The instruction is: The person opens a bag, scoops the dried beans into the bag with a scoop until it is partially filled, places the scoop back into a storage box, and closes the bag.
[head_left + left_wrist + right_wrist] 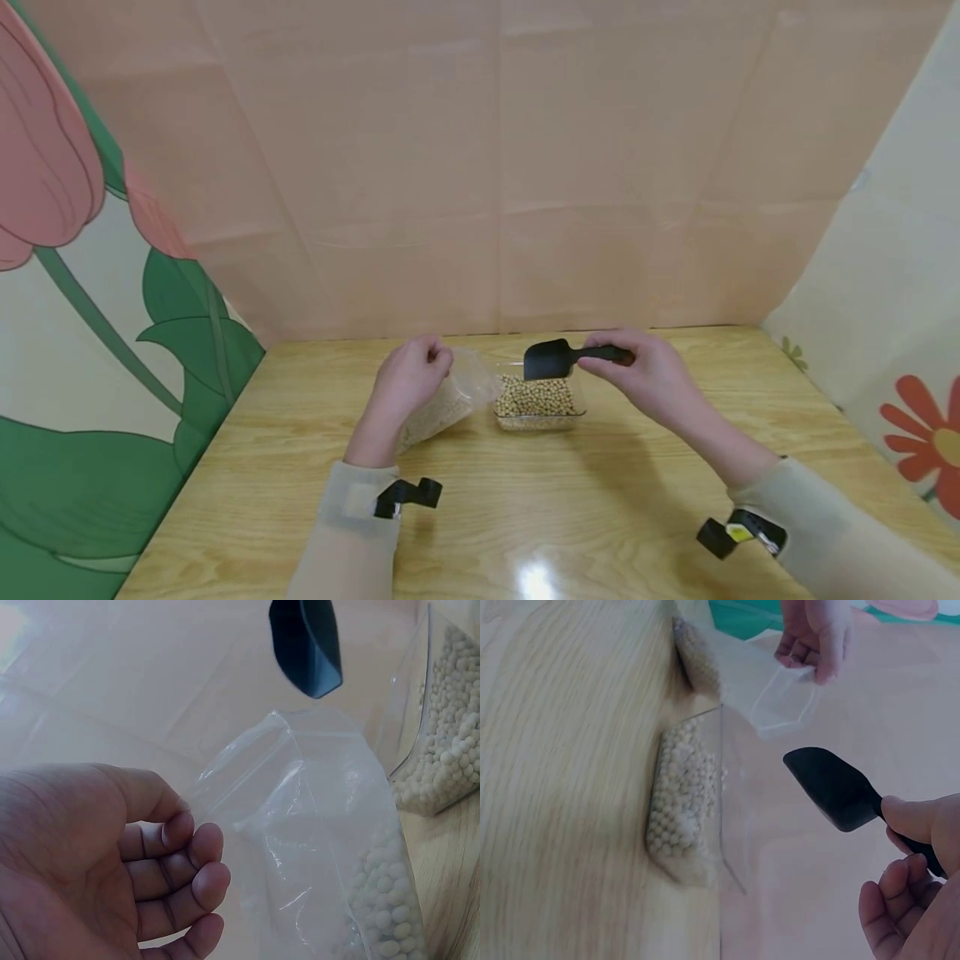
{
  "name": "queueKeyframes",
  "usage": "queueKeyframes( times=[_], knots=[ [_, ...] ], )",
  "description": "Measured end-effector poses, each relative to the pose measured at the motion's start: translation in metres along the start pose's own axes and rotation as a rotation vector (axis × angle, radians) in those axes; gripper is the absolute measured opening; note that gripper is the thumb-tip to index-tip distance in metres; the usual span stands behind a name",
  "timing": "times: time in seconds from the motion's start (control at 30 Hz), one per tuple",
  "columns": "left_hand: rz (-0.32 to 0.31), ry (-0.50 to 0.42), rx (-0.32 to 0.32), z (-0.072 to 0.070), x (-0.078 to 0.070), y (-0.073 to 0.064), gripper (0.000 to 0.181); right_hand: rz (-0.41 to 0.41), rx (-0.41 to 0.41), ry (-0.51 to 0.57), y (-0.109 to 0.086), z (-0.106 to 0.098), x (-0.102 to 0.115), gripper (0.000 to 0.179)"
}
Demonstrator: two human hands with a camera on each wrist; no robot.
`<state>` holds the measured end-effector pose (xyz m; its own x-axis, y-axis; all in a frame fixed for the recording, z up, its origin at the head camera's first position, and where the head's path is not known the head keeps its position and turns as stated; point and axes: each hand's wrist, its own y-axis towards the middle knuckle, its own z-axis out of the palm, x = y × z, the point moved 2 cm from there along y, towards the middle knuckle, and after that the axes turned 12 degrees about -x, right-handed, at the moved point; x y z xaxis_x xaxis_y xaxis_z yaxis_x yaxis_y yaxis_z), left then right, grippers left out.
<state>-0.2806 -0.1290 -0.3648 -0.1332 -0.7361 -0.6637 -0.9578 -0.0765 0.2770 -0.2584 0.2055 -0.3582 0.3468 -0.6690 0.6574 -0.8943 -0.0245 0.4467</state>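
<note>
My left hand (pixel 408 379) pinches the top edge of a clear zip-top bag (pixel 307 802) between thumb and forefinger, its mouth leaning right. Pale round beans (pixel 386 900) lie in the bag's lower part. In my right hand (pixel 654 375) is a black scoop (pixel 550 360), gripped by its handle. The scoop's blade is level and hovers over the clear rectangular container (pixel 538 425), to the right of the bag's mouth. Round yellowish beans (pixel 682 799) fill much of that container. What the scoop carries is hidden by its side wall.
The wooden table (pixel 480 508) bears the bag and container near its back edge. Behind it rises a pinkish sheet (pixel 495 183). Painted walls with flowers (pixel 941 446) stand at both sides. Each sleeve carries a small black wrist camera (pixel 408 494).
</note>
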Motion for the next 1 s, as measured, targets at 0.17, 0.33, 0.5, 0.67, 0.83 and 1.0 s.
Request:
queueKeyframes(
  times=[0.17,0.33,0.5,0.67,0.83,1.0],
  knots=[
    [0.001,-0.003,0.001,0.000,0.001,0.000,0.023,0.006,0.000,-0.023,-0.001,-0.002,-0.010,0.023],
    [-0.006,-0.006,0.004,0.000,0.001,0.000,0.022,0.014,0.013,-0.037,-0.003,-0.001,-0.021,0.027],
    [-0.009,-0.012,0.007,0.000,0.001,-0.001,0.023,0.015,0.022,-0.051,-0.002,0.001,-0.031,0.027],
    [-0.003,-0.012,0.009,0.000,0.001,-0.001,0.023,0.004,0.038,-0.079,-0.001,0.006,-0.039,0.026],
    [-0.007,-0.012,0.013,0.000,0.001,-0.001,0.024,0.016,0.059,-0.093,0.001,0.009,-0.042,0.026],
    [-0.009,-0.012,0.015,0.001,0.001,-0.001,0.024,-0.007,0.067,-0.117,0.004,0.012,-0.043,0.026]
  ],
)
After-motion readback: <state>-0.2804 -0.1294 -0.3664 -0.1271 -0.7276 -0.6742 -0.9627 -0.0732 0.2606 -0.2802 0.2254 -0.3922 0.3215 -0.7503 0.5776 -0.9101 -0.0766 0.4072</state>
